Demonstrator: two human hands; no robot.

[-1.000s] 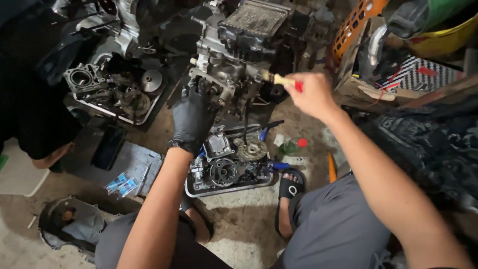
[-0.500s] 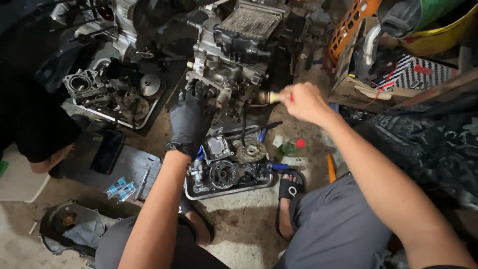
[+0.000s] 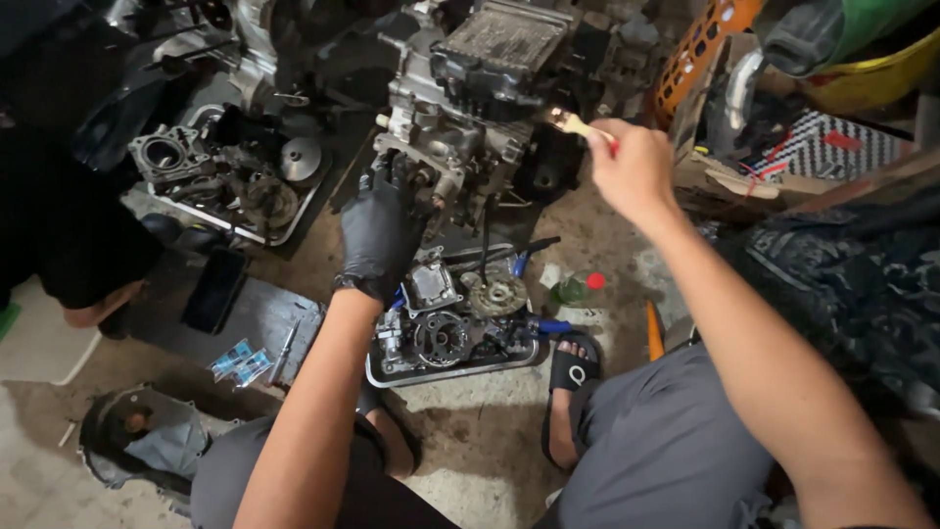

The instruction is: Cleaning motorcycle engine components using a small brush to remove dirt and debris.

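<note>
A grimy grey engine block (image 3: 470, 108) stands on the floor in front of me. My left hand (image 3: 377, 235), in a black glove, presses against its lower left side. My right hand (image 3: 634, 171), bare, is closed on a small paintbrush (image 3: 573, 122) with a pale handle; the bristles point left and touch the engine's right side. Below the engine lies a metal tray (image 3: 460, 372) filled with engine parts, gears and a round cover.
A second tray (image 3: 294, 220) of parts with a cylinder sits at the left. A black phone (image 3: 215, 289) rests on a grey board. An engine cover (image 3: 137, 441) lies lower left. Another person's dark sleeve (image 3: 69, 235) is at far left. Orange crate (image 3: 700, 44) and clutter at right.
My right hand has lifted the brush up and to the right along the engine's side. The gloved left hand has stayed on the engine.
</note>
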